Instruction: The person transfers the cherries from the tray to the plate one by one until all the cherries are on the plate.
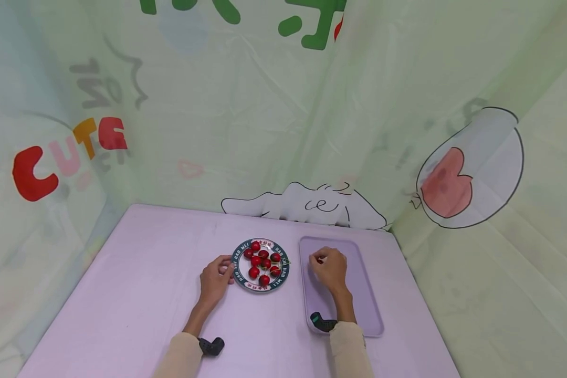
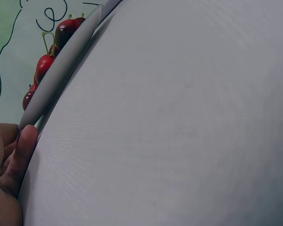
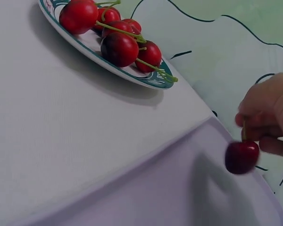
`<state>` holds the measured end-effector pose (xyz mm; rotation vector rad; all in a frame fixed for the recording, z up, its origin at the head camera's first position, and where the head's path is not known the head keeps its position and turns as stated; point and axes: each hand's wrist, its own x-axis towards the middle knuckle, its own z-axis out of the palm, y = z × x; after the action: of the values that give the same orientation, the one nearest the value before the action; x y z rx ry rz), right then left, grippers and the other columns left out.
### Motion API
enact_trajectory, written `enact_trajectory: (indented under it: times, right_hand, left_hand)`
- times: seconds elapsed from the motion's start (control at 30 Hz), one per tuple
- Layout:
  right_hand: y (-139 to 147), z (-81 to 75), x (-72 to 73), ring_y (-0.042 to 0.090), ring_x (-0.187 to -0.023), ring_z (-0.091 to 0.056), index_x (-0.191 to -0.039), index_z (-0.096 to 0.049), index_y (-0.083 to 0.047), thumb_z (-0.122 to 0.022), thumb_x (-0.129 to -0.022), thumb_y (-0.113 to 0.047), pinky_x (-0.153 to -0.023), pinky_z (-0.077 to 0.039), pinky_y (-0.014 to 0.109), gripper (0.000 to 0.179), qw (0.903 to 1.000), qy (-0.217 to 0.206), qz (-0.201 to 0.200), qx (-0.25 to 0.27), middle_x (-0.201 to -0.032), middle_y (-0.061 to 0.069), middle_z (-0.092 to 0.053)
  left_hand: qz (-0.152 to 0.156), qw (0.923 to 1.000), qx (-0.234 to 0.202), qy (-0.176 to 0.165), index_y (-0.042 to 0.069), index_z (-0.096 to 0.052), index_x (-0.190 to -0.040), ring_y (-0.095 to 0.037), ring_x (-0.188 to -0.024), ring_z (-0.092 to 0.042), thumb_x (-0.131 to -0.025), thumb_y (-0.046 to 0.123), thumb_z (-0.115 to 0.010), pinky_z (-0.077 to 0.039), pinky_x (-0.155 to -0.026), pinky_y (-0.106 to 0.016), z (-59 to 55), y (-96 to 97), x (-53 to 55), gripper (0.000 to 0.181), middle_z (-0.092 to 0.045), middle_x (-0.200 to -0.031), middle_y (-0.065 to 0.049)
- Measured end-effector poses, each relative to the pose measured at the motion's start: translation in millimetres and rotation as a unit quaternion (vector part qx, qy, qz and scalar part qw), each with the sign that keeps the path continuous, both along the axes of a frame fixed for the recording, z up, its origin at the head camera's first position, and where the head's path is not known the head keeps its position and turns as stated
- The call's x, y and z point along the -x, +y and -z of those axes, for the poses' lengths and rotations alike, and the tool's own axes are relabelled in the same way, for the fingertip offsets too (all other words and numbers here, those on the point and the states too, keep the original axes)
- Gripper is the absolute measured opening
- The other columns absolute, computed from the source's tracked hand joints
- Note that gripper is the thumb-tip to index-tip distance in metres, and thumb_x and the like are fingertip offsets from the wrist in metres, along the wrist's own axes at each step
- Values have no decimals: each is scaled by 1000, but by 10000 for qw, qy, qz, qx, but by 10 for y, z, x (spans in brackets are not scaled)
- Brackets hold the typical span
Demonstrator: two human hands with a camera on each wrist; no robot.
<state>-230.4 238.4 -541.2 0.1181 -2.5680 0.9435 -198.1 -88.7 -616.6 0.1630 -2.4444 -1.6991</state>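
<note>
Over the purple tray (image 1: 359, 294), my right hand (image 1: 331, 266) pinches the stem of a dark red cherry (image 3: 242, 157). The cherry hangs below the fingertips, its shadow falling on the tray. A round plate (image 1: 259, 288) with a dark green lettered rim stands left of the tray and bears several red cherries (image 1: 256, 261) with green stems. My left hand (image 1: 213, 281) holds the plate's left rim with thumb and fingers. In the left wrist view, the plate's pale side (image 2: 61, 75) shows with the fingers at its near end.
A pale pink table (image 1: 137, 294) carries the plate and tray. Printed curtains (image 1: 245, 131) hang close behind and at both sides of it. Each wrist wears a small black camera, such as the left one (image 1: 211, 346).
</note>
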Motion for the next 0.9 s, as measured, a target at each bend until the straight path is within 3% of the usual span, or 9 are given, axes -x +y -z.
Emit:
enact_trajectory:
  times: [0.07,0.17,0.33,0.5,0.7,0.9]
  right_hand:
    - [-38,-70,-28,32,-85,-71,-83,-83,-1,-81,-88,-4,-90,-52,54,6,9979,156,-71,617,-84,15,-80]
    - [-92,-133,-45,22,-85,-67,-82,-83,0,-82,-87,0,-88,-47,49,6,9880,322,-157,1503,-86,18,-80]
    - [-150,-75,16,3,-82,-63,-80,-84,-1,-83,-86,4,-83,-37,39,8,9690,486,-248,2411,-89,22,-80]
    - [-228,25,73,3,-87,-65,-84,-85,-1,-84,-89,1,-84,-37,39,5,9632,609,-297,2603,-92,18,-80]
    - [-416,8,79,7,-94,-67,-85,-84,2,-86,-89,-3,-84,-36,38,6,9584,631,-463,2745,-97,20,-81]
    - [-632,11,102,24,-97,-68,-85,-85,2,-86,-89,-3,-86,-37,44,6,9566,459,-780,2770,-96,21,-81]
  left_hand:
    - [6,10000,6,10,4,-70,-140,-8,-65,-70,-108,14,-69,-56,-64,-16,-8,-6,-1,34,-77,-113,-14]
    - [14,10000,17,24,4,-70,-140,-8,-65,-70,-108,14,-69,-56,-64,-15,-21,-12,-3,34,-77,-113,-14]
    - [5,10000,-9,1,4,-70,-140,-8,-65,-70,-108,14,-69,-57,-63,-16,-37,-17,-12,34,-77,-113,-14]
    - [-12,10000,-26,-46,4,-70,-140,-8,-65,-70,-108,14,-69,-58,-63,-17,-32,-10,-14,34,-77,-113,-14]
    - [-4,9999,-87,-110,5,-70,-141,-9,-67,-70,-108,14,-69,-59,-63,-17,5,-3,-4,34,-77,-116,-14]
    - [-1,10000,-73,-44,6,-70,-140,-9,-67,-71,-108,14,-69,-59,-64,-17,36,3,14,33,-77,-116,-14]
